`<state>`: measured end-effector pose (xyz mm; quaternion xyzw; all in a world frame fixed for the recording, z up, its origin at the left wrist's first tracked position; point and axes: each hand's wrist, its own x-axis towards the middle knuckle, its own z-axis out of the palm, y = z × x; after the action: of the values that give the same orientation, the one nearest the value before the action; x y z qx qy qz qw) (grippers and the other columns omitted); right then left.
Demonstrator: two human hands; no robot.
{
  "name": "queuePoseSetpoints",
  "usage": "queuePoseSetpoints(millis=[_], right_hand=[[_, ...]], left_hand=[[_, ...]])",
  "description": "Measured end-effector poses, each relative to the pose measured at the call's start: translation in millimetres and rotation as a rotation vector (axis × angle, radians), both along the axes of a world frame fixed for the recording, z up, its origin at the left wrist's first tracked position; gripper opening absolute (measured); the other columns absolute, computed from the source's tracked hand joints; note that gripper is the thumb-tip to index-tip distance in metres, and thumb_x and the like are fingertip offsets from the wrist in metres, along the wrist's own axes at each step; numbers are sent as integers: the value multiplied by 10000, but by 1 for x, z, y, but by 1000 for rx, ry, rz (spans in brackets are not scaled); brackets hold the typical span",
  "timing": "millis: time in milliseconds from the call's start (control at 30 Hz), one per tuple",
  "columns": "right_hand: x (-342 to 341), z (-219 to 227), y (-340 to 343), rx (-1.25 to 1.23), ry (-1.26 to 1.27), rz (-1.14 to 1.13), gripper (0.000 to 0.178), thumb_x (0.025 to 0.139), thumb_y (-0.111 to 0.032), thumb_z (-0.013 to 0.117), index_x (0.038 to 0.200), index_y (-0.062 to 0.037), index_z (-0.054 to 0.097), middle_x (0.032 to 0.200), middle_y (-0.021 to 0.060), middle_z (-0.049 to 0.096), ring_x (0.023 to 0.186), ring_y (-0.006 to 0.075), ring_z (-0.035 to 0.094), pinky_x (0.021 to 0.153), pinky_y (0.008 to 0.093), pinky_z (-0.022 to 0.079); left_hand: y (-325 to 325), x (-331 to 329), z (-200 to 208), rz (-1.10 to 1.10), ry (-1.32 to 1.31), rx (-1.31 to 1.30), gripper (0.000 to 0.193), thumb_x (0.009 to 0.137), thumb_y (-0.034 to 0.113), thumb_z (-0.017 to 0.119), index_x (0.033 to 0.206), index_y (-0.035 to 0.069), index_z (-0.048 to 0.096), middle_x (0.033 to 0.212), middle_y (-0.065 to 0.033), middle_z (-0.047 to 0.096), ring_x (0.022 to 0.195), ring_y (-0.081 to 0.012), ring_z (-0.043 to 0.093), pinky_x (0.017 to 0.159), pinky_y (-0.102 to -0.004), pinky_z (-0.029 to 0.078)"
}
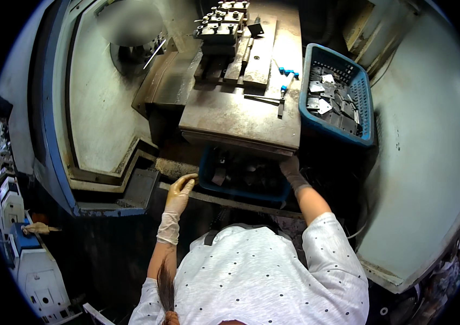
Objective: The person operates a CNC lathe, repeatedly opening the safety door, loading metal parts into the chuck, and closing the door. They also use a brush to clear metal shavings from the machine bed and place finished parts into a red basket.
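My left hand [179, 194], in a pale thin glove, reaches toward the left rim of a lower blue basket [240, 193]. Its fingers are stretched out, thumb apart from them, fingertips beside the rim; whether they touch it I cannot make out. My right hand [291, 168], gloved too, is at the basket's right end, just under the front edge of the metal machine table [235, 122]. Shadow and the table edge hide its fingers. Dark pieces and a few lighter metal plates [219, 175] lie inside this basket, poorly lit.
Another blue basket [372, 116] with many flat metal plates stands right of the table. A blue-tipped hose [289, 80] and a thin tool [262, 98] lie on the tabletop. Bolted tool holders [222, 24] rise at the back. A machine chuck [127, 57] is at the left.
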<state>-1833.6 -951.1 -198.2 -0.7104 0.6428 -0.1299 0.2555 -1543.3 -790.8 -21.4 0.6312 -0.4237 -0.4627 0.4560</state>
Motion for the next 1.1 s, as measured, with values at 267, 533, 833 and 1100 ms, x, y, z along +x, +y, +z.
queuePoseSetpoints(millis=[267, 533, 833, 1100], right_hand=[[79, 158, 99, 957, -1466, -83, 299, 764, -118, 419, 1024, 18, 356, 944, 126, 468, 842, 202, 491, 747, 318, 388], [111, 211, 114, 609, -1076, 440, 211, 774, -153, 421, 932, -13, 409, 815, 65, 507, 769, 131, 505, 648, 237, 411], [135, 217, 105, 543, -1292, 314, 127, 731, -121, 505, 764, -16, 441, 618, -7, 458, 534, 48, 413, 492, 171, 361], [149, 217, 86, 534, -1385, 181, 112, 739, -105, 488, 794, -27, 429, 642, 18, 482, 529, 71, 447, 486, 175, 376]], left_hand=[[-15, -44, 8, -253, -248, 115, 342, 748, 234, 471, 956, -37, 452, 908, -116, 504, 834, -166, 468, 717, -241, 362], [4, -53, 34, 202, 188, -191, 177, 752, 149, 477, 845, 1, 503, 703, 13, 501, 643, -43, 435, 575, -172, 376], [16, -36, 49, 232, -181, -180, 192, 727, 177, 514, 796, 8, 455, 669, -20, 485, 575, -54, 430, 504, -188, 376], [-31, -16, 59, -17, 18, -114, 191, 740, 157, 490, 869, 43, 407, 754, -4, 455, 694, -64, 432, 624, -180, 375]])
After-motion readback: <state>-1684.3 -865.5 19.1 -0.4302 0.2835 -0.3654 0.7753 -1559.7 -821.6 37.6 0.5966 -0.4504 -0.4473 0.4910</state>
